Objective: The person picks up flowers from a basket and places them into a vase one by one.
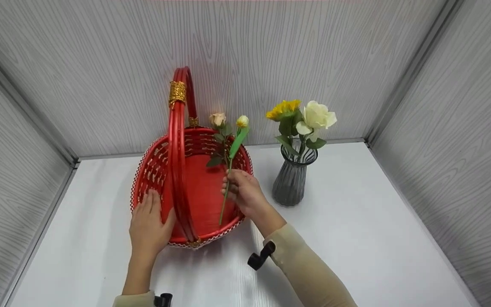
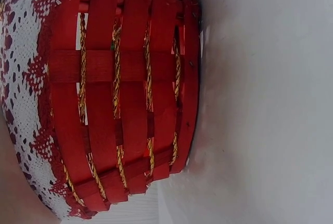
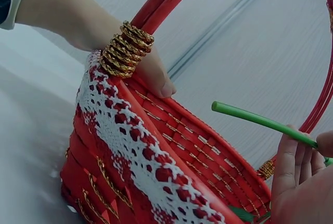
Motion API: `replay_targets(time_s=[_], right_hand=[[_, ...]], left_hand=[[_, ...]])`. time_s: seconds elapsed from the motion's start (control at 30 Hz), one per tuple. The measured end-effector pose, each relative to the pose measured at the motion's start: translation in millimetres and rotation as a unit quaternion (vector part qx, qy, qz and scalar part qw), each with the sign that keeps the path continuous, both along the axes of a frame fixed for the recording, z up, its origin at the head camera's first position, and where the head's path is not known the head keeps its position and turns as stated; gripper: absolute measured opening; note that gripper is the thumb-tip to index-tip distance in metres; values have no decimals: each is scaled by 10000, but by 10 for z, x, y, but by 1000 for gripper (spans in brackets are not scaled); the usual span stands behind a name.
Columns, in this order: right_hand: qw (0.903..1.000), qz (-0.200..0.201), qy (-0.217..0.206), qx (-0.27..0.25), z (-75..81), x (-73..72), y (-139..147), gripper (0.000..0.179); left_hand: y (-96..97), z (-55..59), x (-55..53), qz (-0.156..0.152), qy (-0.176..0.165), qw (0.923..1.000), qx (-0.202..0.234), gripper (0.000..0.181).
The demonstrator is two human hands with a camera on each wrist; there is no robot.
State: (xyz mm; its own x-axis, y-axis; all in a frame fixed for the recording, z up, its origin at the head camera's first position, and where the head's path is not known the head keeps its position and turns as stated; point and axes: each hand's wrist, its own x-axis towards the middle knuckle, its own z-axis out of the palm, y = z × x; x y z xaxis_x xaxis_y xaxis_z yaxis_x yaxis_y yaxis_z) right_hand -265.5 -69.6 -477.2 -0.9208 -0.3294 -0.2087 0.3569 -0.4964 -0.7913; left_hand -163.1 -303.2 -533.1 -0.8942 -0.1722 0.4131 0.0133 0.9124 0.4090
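A red woven basket (image 1: 198, 179) with a tall arched handle sits left of centre. My left hand (image 1: 148, 228) rests over its near left rim, fingers extended, with its thumb on the inner side in the right wrist view. My right hand (image 1: 245, 192) pinches the green stem of a white-and-yellow tulip (image 1: 242, 122) above the basket's right side. The tulip's bud points away from me, and its bare stem end (image 3: 223, 107) sticks out past the fingers. Behind the tulip, a pale pink rose (image 1: 218, 120) with dark leaves leans at the basket's far right rim.
Right of the basket stands a grey ribbed glass vase (image 1: 290, 183) holding a yellow sunflower (image 1: 284, 110) and a cream rose (image 1: 317, 115). White lace (image 2: 26, 83) trims the basket rim. Grey wood-grain panels (image 1: 113, 76) enclose the white table (image 1: 356, 226) at back and sides.
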Motion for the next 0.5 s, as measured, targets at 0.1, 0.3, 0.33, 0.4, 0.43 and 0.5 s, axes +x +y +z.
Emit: replay_targets(time_s=[0.1, 0.3, 0.33, 0.4, 0.43, 0.5], right_hand=[[9999, -58, 80, 44, 36, 28, 55, 21], [9994, -12, 302, 170, 89, 103, 153, 31], [9991, 30, 385, 197, 102, 115, 165, 30], [9979, 104, 598, 238, 131, 131, 193, 30], [9970, 126, 713, 285, 149, 139, 210, 29], [9950, 115, 925, 354, 186, 146, 250, 27]], left_hand=[[5, -13, 4, -6, 18, 10000, -13, 70], [8, -35, 40, -16, -168, 9999, 6, 72], [4, -29, 40, -5, -170, 9999, -4, 72], [-4, -11, 32, 7, -135, 9999, -23, 72], [-8, 0, 24, 12, -111, 9999, -46, 72], [-16, 23, 5, 12, -61, 9999, -87, 72]])
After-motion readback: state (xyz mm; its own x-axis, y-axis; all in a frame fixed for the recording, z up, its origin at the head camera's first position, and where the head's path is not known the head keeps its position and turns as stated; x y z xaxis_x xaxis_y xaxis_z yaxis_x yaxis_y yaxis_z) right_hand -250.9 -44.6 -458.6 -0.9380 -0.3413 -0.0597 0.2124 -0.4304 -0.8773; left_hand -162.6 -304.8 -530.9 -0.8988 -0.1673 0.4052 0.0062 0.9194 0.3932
